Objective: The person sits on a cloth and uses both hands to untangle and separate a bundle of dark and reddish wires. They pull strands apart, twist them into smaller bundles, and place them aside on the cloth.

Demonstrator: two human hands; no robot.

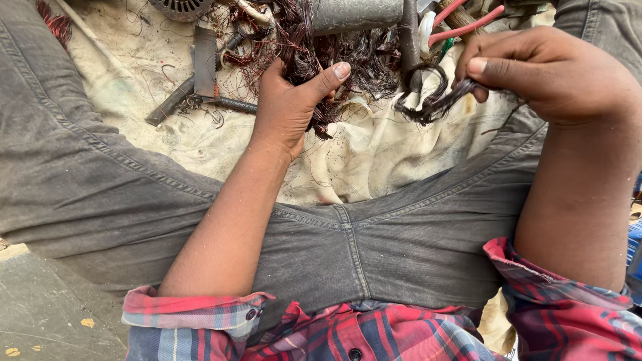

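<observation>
Ground cover: a stained, creased cream cloth (374, 154) spread out, littered with loose wire scraps.
Floor: bare grey concrete (40, 314) at the lower left, dusty, with a few yellow flecks.
Light: flat, even daylight, soft shadows.

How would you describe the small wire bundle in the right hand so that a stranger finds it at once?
Start at the pale cloth spread between the person's knees. Above its right part, the right hand pinches a small curled wire bundle. Unlike the big tangled wire mass gripped by the left hand, it hangs free as one loop.
</observation>
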